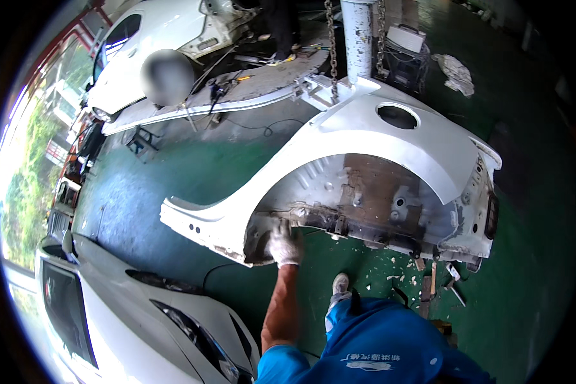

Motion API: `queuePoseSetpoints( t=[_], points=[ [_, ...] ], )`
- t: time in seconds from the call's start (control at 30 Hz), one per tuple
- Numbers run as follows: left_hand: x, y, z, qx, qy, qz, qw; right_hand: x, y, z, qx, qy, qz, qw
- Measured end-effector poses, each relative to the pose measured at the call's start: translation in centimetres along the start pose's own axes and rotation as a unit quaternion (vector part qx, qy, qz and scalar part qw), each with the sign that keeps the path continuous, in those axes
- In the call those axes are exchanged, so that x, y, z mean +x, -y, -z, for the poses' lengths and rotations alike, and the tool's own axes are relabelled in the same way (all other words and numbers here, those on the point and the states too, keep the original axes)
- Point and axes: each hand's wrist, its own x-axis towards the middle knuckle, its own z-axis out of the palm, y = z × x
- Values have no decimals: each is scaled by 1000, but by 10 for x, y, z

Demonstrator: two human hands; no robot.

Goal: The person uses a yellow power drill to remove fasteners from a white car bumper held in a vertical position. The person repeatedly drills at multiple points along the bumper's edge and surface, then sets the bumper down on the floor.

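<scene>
A white car rear quarter panel [445,150] with a round fuel-filler opening stands before me. Its wheel well [381,182] is bare grey and brown metal, rough and dirty along the lower edge. My left hand [285,244], in a whitish work glove, reaches to the inner edge of the arch, near the front lower corner. The fingers stretch upward over the metal and look slightly blurred; the palm side is hidden. They seem to touch the panel. My right hand does not show.
Chains [333,54] hang beside a worn white post [358,38] behind the panel. A white car [134,307] stands close on my left. Paint flakes and scraps, with a hammer-like tool [457,293], lie by my feet. Another person [278,29] stands near a second white car [163,22].
</scene>
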Motion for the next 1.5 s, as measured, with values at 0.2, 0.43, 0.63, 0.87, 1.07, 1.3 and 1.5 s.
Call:
queuePoseSetpoints(
  t=[0.2, 0.43, 0.63, 0.87, 1.07, 1.3, 1.5],
  points=[
    [120, -1, 30, 83, -1, -55, 995, 2, -1, -26, 322, 13, -91, 942],
    [148, 8, 20, 123, 49, -14, 991, -124, 115, -16, 41, -20, -31, 998],
    [149, 10, 5, 136, 26, -33, 990, -112, 120, -32, -51, 14, -80, 995],
    [171, -24, 0, 144, 29, -127, 981, -77, 79, -53, -137, 19, -37, 990],
    [197, -58, -5, 129, 55, -149, 979, -24, 24, -79, -421, 75, 85, 900],
    [199, -59, 4, 130, 75, -150, 977, -49, 53, -89, -206, 10, 25, 978],
    [199, -64, -2, 127, 64, -166, 976, -37, 32, -107, -504, 66, 135, 850]
  ],
)
